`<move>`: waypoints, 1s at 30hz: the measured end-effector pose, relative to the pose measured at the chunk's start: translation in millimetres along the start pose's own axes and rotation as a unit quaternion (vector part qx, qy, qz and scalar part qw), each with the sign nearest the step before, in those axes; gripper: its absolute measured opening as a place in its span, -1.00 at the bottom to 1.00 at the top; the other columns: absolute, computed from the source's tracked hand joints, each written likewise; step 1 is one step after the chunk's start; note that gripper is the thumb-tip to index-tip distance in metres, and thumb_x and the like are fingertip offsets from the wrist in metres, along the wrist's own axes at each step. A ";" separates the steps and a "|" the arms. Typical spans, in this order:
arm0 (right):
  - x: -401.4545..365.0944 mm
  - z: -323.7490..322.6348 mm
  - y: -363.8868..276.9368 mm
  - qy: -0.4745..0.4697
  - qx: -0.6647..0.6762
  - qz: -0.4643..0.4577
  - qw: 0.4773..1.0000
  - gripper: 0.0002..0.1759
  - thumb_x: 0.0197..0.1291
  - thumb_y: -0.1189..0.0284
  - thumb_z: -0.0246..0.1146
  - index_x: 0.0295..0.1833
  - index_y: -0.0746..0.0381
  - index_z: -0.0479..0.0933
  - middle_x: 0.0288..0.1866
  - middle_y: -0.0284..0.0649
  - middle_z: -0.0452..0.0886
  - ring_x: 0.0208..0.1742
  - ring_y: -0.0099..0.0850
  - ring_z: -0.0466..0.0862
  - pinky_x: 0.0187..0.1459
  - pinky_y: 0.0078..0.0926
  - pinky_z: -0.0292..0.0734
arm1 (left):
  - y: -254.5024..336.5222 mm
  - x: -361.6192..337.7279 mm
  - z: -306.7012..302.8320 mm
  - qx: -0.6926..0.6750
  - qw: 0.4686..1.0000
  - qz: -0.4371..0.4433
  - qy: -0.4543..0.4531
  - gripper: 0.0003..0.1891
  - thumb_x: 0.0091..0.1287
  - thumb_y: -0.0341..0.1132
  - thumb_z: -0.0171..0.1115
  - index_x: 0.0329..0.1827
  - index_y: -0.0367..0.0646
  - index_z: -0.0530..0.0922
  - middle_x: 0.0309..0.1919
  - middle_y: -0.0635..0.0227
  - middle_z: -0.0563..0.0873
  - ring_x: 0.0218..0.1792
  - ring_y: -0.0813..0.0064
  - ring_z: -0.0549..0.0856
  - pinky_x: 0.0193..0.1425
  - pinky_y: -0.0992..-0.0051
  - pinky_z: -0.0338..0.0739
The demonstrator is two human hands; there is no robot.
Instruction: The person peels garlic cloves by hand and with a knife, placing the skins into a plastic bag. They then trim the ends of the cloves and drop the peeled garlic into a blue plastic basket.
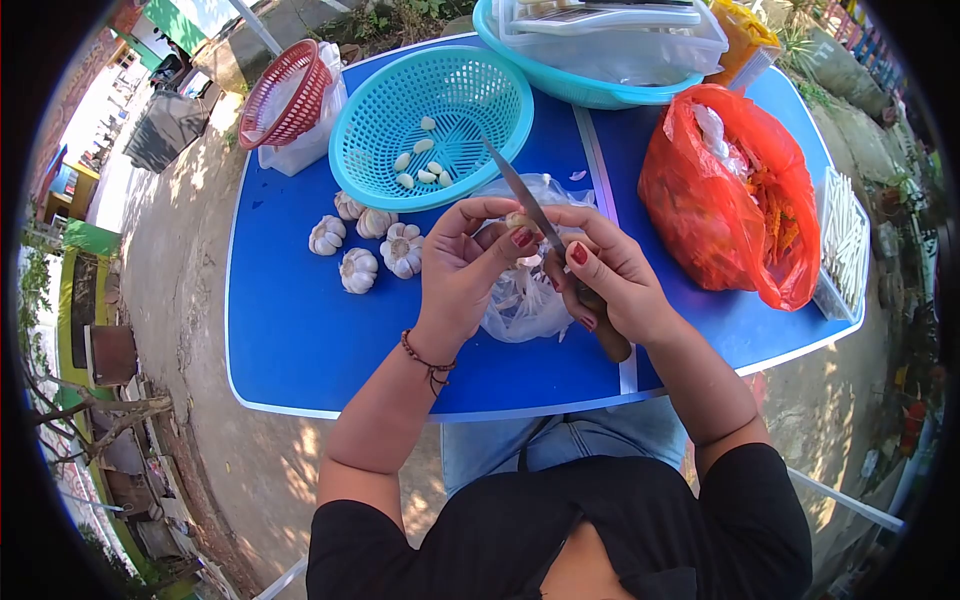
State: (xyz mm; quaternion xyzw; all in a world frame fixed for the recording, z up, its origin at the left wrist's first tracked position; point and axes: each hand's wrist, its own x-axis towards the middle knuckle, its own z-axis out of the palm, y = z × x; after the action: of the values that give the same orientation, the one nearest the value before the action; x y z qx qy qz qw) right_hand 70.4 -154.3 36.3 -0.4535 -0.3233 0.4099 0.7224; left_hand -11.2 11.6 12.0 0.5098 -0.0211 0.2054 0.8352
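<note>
The left hand (462, 265) has thumb and fingers pinched closed on a small garlic clove (517, 220), held above the clear plastic bag (520, 300) that lies on the blue table (300, 330); the right hand (610, 275) is wrapped shut around the wooden handle of a knife (520, 195), its thumb pressed up near the clove and the blade pointing away toward the teal basket (370, 110)

Judged from this, the step is peeling the clove with the blade; it should go best with the edge just catching the skin at the clove's end, the right thumb trapping the skin against the flat of the blade, and the pull made in short strokes, not deep cuts; the left fingertips sit very close to the edge, so they are better tucked behind the clove than beside the steel; working directly over the bag should let the papery skins drop onto it and not onto the table

About 7 peeled cloves (425, 160) lie in the teal basket, within easy reach just beyond the bag; 5 whole garlic bulbs (360, 268) rest on the table just left of the left hand; a red bag (720, 200) stands to the right, apart from the hands
</note>
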 end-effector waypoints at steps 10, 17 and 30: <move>1.2 -2.7 1.2 0.079 -0.021 -0.010 0.997 -0.54 0.47 0.25 -0.01 0.36 0.23 0.30 -0.40 -0.33 0.44 -0.66 -0.68 0.39 -0.65 -0.76 0.26 | 8.2 -0.4 5.0 0.014 0.998 -0.006 0.065 -0.71 0.38 -0.40 0.20 0.12 -0.26 0.45 -0.02 0.22 0.61 -0.08 0.42 0.71 -0.05 0.53 0.67; -1.0 -2.5 1.1 0.043 0.004 0.040 0.998 -0.59 0.46 0.24 0.00 0.28 0.23 0.34 -0.41 -0.31 0.43 -0.67 -0.68 0.37 -0.65 -0.76 0.25 | 6.4 2.7 7.0 0.053 0.998 0.018 0.041 -0.73 0.40 -0.41 0.16 0.11 -0.30 0.46 -0.01 0.20 0.62 -0.09 0.47 0.70 -0.04 0.55 0.66; -2.4 4.8 -2.3 0.055 -0.124 -0.022 0.990 -0.59 0.43 0.32 0.06 0.34 0.16 0.35 -0.42 -0.38 0.42 -0.62 -0.73 0.37 -0.60 -0.76 0.27 | -1.7 -5.5 6.4 0.174 0.982 0.070 0.024 -0.76 0.25 -0.58 0.28 -0.02 -0.35 0.53 -0.15 0.24 0.70 -0.13 0.54 0.71 -0.09 0.61 0.65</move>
State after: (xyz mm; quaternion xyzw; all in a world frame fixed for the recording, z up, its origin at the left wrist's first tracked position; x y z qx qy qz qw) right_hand 66.0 -155.2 40.0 -0.5541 -0.3415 0.3247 0.6862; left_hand -14.5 3.7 12.4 0.6392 -0.0007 0.2761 0.7178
